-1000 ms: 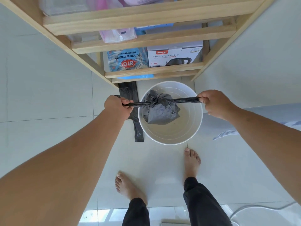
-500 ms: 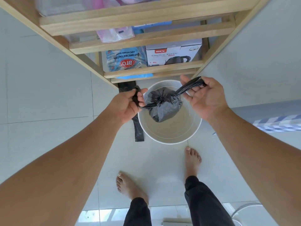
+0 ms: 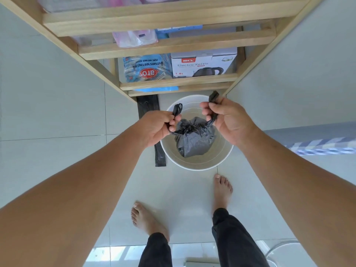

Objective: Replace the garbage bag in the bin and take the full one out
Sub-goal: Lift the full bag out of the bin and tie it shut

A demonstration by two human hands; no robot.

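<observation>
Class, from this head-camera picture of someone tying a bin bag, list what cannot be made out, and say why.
- Bag contents: opaque plastic.
- Left hand fingertips: curled under the tie.
- Flat black bag beside the bin: partly behind the left hand.
- Top shelf items: cut off by the frame edge, blurred.

The bag (image 3: 194,137) is thin black plastic film, crinkled and faintly shiny, gathered into creased strips at its top. The bin (image 3: 200,166) looks like smooth white plastic with a dull sheen inside. A flat black plastic bag (image 3: 152,110) on the floor is matt and lightly wrinkled. The floor (image 3: 57,105) is pale glossy tile. The shelf (image 3: 158,22) is bare light wood with a matt, smooth finish. On it, the sugar pack (image 3: 147,68) is glossy clear plastic and the kettle box (image 3: 204,62) smooth printed cardboard.
</observation>
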